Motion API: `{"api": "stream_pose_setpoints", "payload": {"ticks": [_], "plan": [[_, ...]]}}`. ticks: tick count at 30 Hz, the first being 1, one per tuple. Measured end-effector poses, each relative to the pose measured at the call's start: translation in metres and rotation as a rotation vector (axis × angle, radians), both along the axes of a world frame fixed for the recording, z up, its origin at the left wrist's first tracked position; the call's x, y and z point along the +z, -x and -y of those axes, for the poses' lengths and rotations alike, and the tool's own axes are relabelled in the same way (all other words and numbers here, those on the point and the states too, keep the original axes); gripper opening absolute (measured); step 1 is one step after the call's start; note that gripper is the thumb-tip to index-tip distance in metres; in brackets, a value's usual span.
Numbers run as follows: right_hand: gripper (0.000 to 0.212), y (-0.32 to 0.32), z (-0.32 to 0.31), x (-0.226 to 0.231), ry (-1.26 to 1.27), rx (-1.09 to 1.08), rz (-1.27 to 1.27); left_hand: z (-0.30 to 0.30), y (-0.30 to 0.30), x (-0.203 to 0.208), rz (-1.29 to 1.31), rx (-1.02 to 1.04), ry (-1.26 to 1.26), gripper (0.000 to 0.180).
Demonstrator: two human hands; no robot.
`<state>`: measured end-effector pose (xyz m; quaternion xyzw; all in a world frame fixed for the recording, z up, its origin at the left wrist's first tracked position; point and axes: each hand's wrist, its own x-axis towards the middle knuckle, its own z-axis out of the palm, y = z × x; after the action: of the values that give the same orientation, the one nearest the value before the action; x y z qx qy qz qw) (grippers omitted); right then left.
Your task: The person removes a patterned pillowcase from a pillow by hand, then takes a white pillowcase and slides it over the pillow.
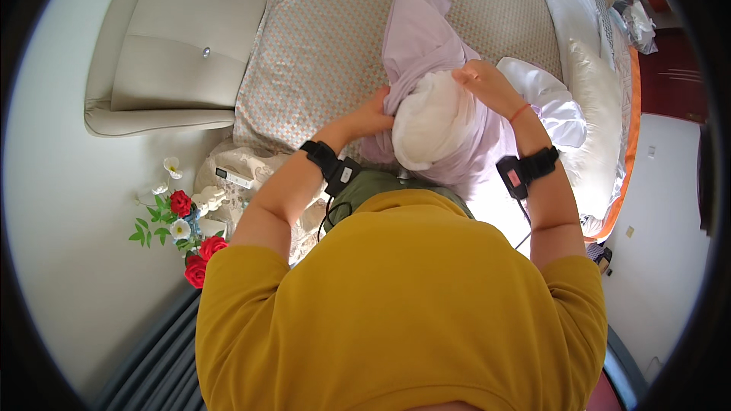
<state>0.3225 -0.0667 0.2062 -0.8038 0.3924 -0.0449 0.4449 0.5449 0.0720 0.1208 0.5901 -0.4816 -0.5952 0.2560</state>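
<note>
Stood over the bed (335, 38), mid-way through dressing a white pillow (430, 125) in a lilac pillowcase (419, 38). Left hand (373, 114) pinched the case's edge beside the pillow; right hand (483, 80) gripped the opposite edge over its top. Likely called next for tugging fabric down evenly. Farther off lay a beige headboard (167, 53).

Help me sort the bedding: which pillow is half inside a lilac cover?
The white pillow between both hands, sticking out of the lilac cover. The cream pillow at the bed's right edge lies untouched.
</note>
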Motion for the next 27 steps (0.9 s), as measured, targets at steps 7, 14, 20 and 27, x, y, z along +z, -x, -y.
{"api": "stream_pose_setpoints", "payload": {"ticks": [7,14,20,27], "plan": [[0.041,-0.075,-0.036,-0.004,0.156,0.120,-0.630,0.002,-0.027,0.015,-0.176,-0.145,-0.054,0.082],[0.031,-0.087,-0.081,-0.049,0.060,-0.027,-0.476,0.039,-0.025,0.026,0.561,-0.216,0.571,0.086],[0.021,-0.066,-0.080,-0.060,0.136,0.063,-0.260,0.059,-0.021,0.000,0.711,-0.246,0.780,0.076],[0.017,-0.051,-0.105,-0.018,0.216,0.174,-0.408,0.137,-0.112,-0.053,0.584,-0.349,0.595,0.062]]}}
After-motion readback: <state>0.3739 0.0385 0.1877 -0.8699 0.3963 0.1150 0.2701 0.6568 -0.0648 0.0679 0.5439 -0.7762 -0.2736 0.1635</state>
